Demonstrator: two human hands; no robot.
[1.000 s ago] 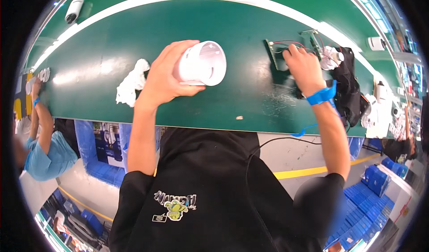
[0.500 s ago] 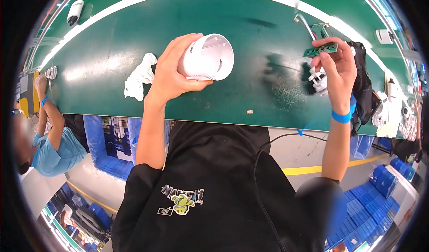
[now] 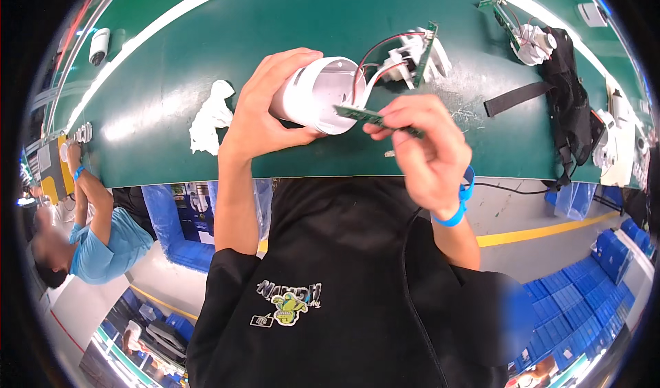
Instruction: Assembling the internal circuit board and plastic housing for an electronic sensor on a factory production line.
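Note:
My left hand grips a white round plastic housing with its open mouth turned to the right. My right hand pinches a narrow green circuit board and holds one end at the mouth of the housing. Red and white wires run from that board up to a second green board with white parts, which hangs just above and to the right of the housing. Both hands are raised over the near edge of the green table.
A crumpled white cloth lies on the table left of my left hand. A black bag with a strap and another board assembly sit at the right. A small white camera lies far left. Another person in a blue shirt works at the left.
My right hand picked the wired boards up from the table's right side and brought them left to the housing's mouth. My left hand lifted the housing nearer to me.

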